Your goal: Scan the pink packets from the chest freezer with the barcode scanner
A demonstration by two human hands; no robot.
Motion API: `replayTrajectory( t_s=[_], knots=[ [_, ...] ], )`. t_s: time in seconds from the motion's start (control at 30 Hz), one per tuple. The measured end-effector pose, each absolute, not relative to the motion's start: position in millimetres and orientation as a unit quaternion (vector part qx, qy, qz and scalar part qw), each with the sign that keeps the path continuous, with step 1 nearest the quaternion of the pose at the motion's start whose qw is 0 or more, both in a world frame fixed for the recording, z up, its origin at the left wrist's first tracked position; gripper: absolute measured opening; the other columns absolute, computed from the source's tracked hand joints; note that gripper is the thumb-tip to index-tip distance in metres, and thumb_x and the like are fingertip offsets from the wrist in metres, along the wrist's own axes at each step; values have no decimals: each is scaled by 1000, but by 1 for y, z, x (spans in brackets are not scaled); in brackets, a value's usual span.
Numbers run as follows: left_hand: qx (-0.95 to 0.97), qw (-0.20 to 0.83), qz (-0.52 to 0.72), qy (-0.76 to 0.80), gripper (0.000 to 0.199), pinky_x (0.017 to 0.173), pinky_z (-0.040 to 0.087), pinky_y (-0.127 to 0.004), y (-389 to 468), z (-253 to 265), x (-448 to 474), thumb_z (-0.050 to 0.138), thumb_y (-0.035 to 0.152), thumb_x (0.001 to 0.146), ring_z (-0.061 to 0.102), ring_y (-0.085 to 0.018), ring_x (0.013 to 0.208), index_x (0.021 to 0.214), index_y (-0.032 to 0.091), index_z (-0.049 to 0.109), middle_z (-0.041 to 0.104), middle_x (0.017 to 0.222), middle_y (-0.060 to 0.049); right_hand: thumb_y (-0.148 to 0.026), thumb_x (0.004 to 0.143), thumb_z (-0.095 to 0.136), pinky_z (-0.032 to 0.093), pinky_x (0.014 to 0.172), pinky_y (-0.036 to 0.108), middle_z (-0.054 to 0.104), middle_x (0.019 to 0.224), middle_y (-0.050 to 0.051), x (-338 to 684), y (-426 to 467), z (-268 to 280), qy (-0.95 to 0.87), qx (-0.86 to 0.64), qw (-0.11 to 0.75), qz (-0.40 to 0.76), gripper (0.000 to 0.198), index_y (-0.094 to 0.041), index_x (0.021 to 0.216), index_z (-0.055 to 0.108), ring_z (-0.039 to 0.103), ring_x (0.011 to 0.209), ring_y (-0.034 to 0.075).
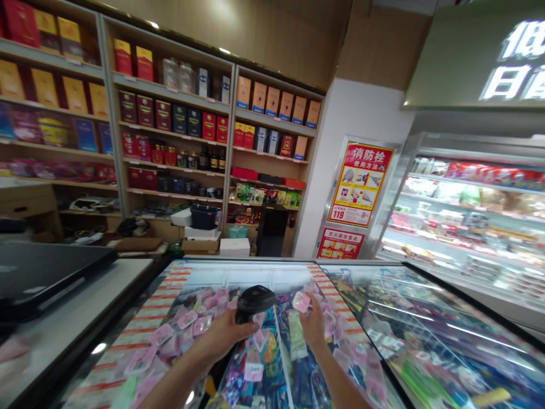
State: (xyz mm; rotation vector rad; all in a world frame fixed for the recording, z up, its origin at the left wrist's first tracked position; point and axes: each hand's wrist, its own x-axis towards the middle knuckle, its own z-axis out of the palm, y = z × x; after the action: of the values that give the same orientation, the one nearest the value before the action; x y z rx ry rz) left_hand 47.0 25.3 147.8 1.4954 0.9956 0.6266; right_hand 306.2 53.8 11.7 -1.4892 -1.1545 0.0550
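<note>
My left hand (227, 336) is wrapped round the handle of a black barcode scanner (256, 297), its head tilted forward above a glass freezer lid. Between the fingers of my right hand (313, 324) is a small pink packet (301, 301) with a white label, held up just to the right of the scanner head. Many similar pink packets (164, 335) with labels lie on the glass, in a heap to the left and another to the right. One labelled packet (254, 372) rests between my forearms. Colourful wrapped goods show through the glass beneath.
A second glass-topped freezer (426, 324) adjoins on the right. To the left stands a white counter (102, 289) with a flat black device (55, 272). Shelves of boxed goods (187, 116) line the far wall. A lit refrigerated display (477, 210) stands at the right.
</note>
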Motion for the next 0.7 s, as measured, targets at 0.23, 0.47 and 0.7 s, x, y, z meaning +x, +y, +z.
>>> replayTrajectory(
  t_s=[0.23, 0.47, 0.7],
  knots=[
    [616, 605, 275, 423, 21, 45, 31, -22, 30, 135, 44, 60, 33, 52, 42, -8, 40, 53, 18, 47, 44, 43, 7, -27, 60, 47, 43, 82, 38, 59, 103, 10, 307, 60, 8, -531, -647, 542, 71, 46, -17, 104, 53, 56, 91, 25],
    [615, 591, 288, 435, 18, 44, 31, -21, 35, 125, 37, 61, 31, 53, 42, -7, 41, 53, 17, 49, 45, 44, 6, -30, 58, 47, 43, 82, 37, 57, 105, 11, 308, 65, 10, -552, -628, 531, 135, 49, -16, 105, 49, 55, 94, 25],
    [601, 592, 299, 446, 16, 43, 32, -21, 39, 129, 33, 60, 29, 53, 43, -7, 40, 55, 17, 49, 46, 46, 6, -34, 54, 48, 45, 77, 34, 61, 95, 9, 314, 70, 3, -529, -648, 510, 201, 50, -18, 102, 47, 60, 83, 24]
  ],
)
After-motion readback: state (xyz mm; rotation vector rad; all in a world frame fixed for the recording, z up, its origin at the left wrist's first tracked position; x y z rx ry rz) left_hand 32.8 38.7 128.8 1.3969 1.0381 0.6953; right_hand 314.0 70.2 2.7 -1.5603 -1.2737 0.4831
